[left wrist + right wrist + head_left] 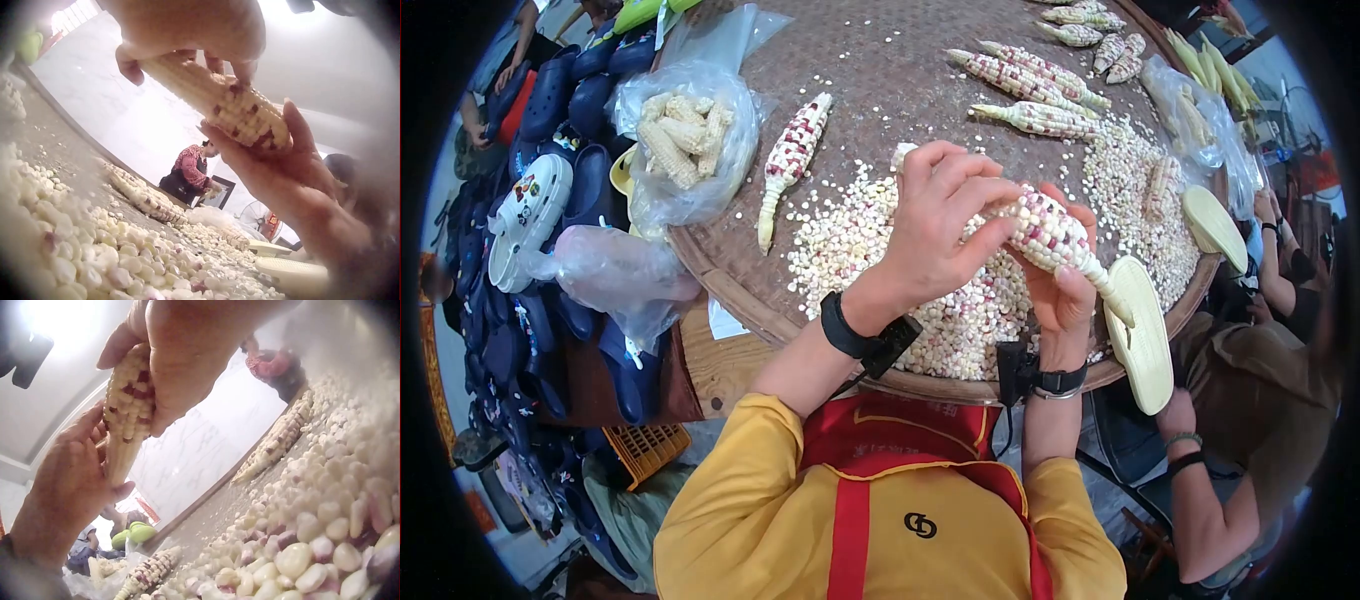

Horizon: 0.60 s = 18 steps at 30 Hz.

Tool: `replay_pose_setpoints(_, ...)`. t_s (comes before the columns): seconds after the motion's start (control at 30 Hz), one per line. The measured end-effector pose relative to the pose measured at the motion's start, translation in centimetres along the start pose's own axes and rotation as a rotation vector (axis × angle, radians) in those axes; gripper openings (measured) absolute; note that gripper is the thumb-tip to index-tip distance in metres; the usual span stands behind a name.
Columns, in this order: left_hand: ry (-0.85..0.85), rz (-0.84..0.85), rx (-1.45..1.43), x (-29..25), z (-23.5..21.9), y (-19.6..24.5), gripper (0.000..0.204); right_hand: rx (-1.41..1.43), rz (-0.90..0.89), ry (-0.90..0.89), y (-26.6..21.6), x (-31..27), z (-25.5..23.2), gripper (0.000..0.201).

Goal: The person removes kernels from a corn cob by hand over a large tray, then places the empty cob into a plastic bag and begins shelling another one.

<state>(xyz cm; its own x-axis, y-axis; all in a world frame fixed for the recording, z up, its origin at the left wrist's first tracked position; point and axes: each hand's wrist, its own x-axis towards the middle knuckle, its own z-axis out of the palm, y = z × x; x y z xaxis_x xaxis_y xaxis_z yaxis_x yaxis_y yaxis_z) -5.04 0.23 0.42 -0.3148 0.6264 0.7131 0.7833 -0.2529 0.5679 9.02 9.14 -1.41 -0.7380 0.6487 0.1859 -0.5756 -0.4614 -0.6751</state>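
A corn cob [1048, 232] with white and dark red kernels is held up between both hands over the tray. My left hand [945, 222] grips its stripped end; in the left wrist view the cob [247, 115] shows bare rows beside the kerneled part. My right hand [1060, 300] holds the kerneled, stalk end, thumb along one side and fingers behind. In the right wrist view the right fingers wrap the kerneled part of the cob [130, 394]. Loose kernels [835, 240] lie heaped beneath both hands on the round woven tray [860, 95].
A partly stripped cob [795, 145] lies to the left, several more [1025, 80] at the back right. A plastic bag of bare cobs [670, 150] sits at the left rim. A pale yellow shoe sole [1142, 345] rests on the right rim. Dark clogs [550, 100] crowd the left; people sit right.
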Motion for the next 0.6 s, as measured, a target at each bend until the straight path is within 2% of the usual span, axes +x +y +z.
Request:
replay_pose_setpoints(0.13, -0.014, 0.016, -0.04, 0.0, -0.5, -0.6, 0.02, -0.006, 0.019, 0.017, -0.1, 0.0, 0.1, 0.062)
replay_pose_setpoints(0.23, 0.03, -0.042, -0.032, 0.0, -0.4, -0.4, 0.02, -0.055, 0.026, 0.02, 0.0, -0.1, 0.1, 0.063)
replay_pose_setpoints(0.3, 0.065, -0.079, 0.079, -0.2, 0.4, -0.5, 0.015, -0.071, 0.015, 0.016, 0.1, -0.1, 0.3, 0.065)
replay_pose_setpoints(0.43, 0.069, -0.073, 0.071, -0.1, 0.3, -0.2, 0.014, -0.065, -0.027, -0.023, 0.3, 0.1, 0.4, 0.066)
replay_pose_setpoints(0.5, -0.001, -0.06, 0.098, -0.1, -0.1, 0.0, 0.017, -0.11, -0.064, -0.08, 0.4, 0.1, 0.3, 0.068)
replay_pose_setpoints(0.6, 0.025, -0.028, 0.092, 0.0, -0.2, -0.1, 0.015, -0.093, -0.047, -0.027, 0.3, 0.0, 0.5, 0.07)
